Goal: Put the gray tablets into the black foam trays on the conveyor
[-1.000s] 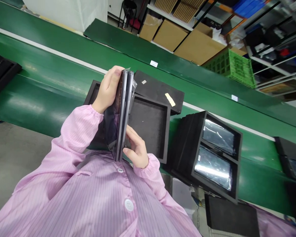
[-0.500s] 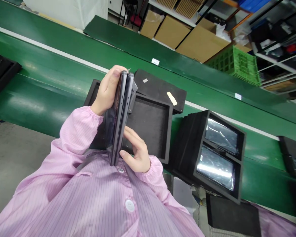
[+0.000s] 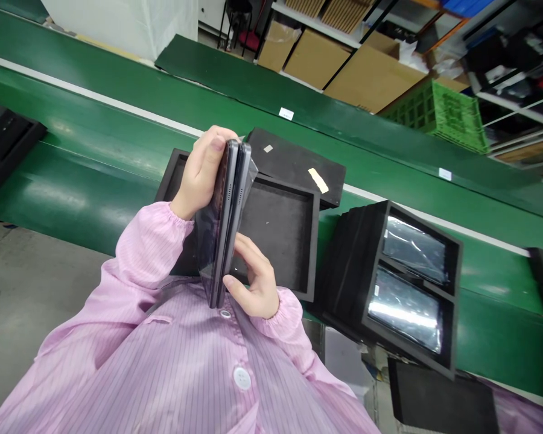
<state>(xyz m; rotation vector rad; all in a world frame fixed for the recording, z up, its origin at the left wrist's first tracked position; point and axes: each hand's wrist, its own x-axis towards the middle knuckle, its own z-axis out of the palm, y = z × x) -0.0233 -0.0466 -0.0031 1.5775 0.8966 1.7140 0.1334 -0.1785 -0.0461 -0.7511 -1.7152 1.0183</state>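
Black foam tray stack [image 3: 353, 265], R side: top one has 2 compartments, each w/ shiny flat panel [image 3: 407, 307]. Two slim dark-grey tablets [image 3: 226, 226], on edge, partly hide black foam tray [image 3: 280, 235] on green desk [image 3: 90, 193]. L hand [image 3: 201, 172] grips their upper end; R hand [image 3: 256, 280] at lower R side, grip unclear. Black block [image 3: 294, 163] behind tray.

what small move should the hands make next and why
Perhaps close the right hand around the near end of the two tablets: the left hand grips them toward the far end, while the right one is spread half open by the near end, and the pair is held on edge.
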